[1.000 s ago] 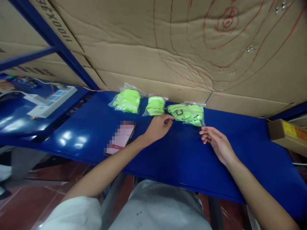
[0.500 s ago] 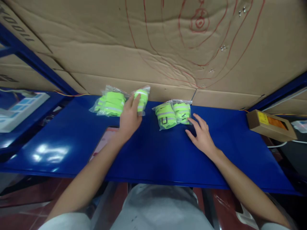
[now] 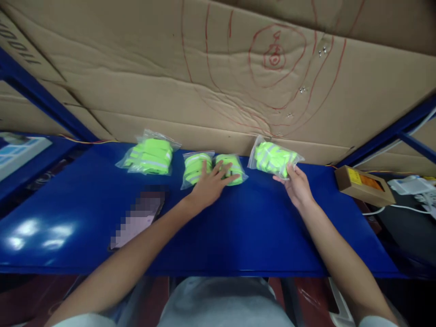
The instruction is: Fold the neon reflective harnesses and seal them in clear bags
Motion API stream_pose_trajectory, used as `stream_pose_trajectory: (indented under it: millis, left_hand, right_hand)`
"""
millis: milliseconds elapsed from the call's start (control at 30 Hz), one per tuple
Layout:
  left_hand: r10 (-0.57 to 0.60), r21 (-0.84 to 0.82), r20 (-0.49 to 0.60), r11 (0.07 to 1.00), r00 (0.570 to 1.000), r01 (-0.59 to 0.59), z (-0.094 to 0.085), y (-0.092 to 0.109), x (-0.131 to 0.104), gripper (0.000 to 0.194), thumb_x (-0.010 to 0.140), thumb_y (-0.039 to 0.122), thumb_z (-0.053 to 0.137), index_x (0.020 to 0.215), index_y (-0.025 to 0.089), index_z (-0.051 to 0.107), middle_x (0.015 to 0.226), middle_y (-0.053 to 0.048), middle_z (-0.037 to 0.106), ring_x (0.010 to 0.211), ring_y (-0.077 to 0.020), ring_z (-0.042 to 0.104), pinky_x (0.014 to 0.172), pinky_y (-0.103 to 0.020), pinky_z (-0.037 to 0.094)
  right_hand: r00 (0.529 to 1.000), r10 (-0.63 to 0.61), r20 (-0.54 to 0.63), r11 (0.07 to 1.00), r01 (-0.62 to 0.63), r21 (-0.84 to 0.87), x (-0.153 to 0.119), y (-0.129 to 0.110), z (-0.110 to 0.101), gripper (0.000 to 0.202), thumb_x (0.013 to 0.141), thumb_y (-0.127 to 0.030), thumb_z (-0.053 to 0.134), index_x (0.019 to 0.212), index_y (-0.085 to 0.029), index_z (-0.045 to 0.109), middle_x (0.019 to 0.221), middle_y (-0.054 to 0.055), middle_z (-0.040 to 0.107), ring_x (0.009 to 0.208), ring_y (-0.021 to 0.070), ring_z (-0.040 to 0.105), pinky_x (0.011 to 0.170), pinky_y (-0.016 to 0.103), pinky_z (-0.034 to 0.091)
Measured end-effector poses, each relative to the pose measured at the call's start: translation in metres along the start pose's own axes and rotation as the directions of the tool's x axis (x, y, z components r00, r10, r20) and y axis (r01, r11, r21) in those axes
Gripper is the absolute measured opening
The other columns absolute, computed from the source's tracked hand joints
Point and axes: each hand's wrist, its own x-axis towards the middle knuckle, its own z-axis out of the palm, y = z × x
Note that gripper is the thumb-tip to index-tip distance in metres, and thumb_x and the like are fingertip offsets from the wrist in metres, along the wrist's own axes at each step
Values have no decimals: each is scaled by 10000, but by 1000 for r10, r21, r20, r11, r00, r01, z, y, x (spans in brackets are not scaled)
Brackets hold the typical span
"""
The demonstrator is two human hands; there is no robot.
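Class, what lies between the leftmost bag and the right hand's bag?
One green bag and another green bag, with the left hand over both, in the head view.

Of our bags, the widest bag lies to the left of our left hand, apart from it. The second bag and third bag lie side by side, partly covered by that hand's spread fingers. The last bag is tilted in our right hand, gripped near a lower corner. All four are clear, packed with lime bands showing pale stripes.
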Motion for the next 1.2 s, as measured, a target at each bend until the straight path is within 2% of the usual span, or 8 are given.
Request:
stream_pose_trajectory:
  millis: [200, 300, 367, 467, 667, 867, 1033, 1200]
  left_hand:
    - [-219, -332, -139, 929, 966, 163, -9, 2, 8, 543, 898, 64, 608, 1420, 211, 600, 1701, -180, 277, 1612, -407, 143, 1262, -738, 4]
    - [-224, -907, 65, 393, 972, 151, -23, 25, 3, 645, 952, 428, 659, 1534, 241, 451, 1584, -187, 479, 1470, -358, 475, 1191, -606, 402]
    - [-221, -983, 183, -62, 958, 173, -26, 34, 3, 716, 901, 595, 684, 1492, 243, 483, 1429, -163, 624, 1255, -308, 656, 1013, -461, 564]
    - [-344, -949, 240, -282, 908, 144, -17, 36, 4, 582, 789, 532, 837, 1228, 201, 648, 1080, -66, 747, 937, -188, 712, 819, -280, 560]
    - [-272, -973, 227, -114, 935, 203, 9, 46, -4, 406, 866, 508, 764, 1050, 156, 681, 916, -23, 727, 819, -131, 663, 734, -224, 492]
    - [-243, -968, 228, 45, 943, 246, 10, 43, -5, 496, 898, 475, 737, 1282, 195, 594, 830, -1, 722, 725, -137, 676, 592, -211, 454]
    - [-394, -782, -414, 616, 821, -99, -22, 52, -20, 140, 932, 272, 722, 1031, 187, 670, 949, -36, 725, 868, -130, 675, 794, -257, 533]
    - [-227, -812, -441, 513, 868, -279, -41, 82, -40, 127, 897, 234, 774, 929, 167, 671, 753, 5, 678, 627, -73, 598, 574, -187, 479]
  right_hand:
    - [961, 253, 110, 907, -276, 318, -35, -21, -8, 374, 909, -515, 717, 1125, -210, 694, 1136, 79, 770, 1047, 233, 761, 919, 358, 659]
    - [976, -179, 127, 983, 183, -20, -59, -30, 4, 410, 923, -454, 733, 1282, -271, 658, 1420, 72, 643, 1319, 265, 624, 1125, 460, 531]
    - [801, -418, 429, 802, 547, -240, -75, -36, 11, 446, 911, -403, 762, 1330, -293, 653, 1491, 83, 578, 1398, 283, 548, 1187, 485, 454]
    - [487, -509, 710, 501, 838, -215, -94, -41, 17, 561, 911, -521, 734, 1400, -270, 620, 1454, 129, 581, 1364, 299, 552, 1149, 485, 467]
    - [892, -183, 414, 854, 353, -383, -92, -34, 22, 405, 956, -532, 663, 1204, -213, 696, 1100, 111, 713, 1010, 242, 677, 901, 395, 549]
    - [692, 423, 585, 900, -396, -182, -76, -29, 19, 302, 867, -469, 792, 1002, -200, 764, 878, 30, 767, 749, 136, 689, 705, 246, 534]
    - [748, 413, 519, 898, -430, -94, -82, -32, 18, 235, 845, -423, 829, 874, -197, 771, 745, 18, 748, 596, 113, 644, 581, 223, 511]
    - [936, -40, 349, 999, 35, 21, -104, -45, 23, 143, 845, -267, 836, 814, -234, 701, 771, -15, 747, 638, 110, 666, 599, 212, 521]
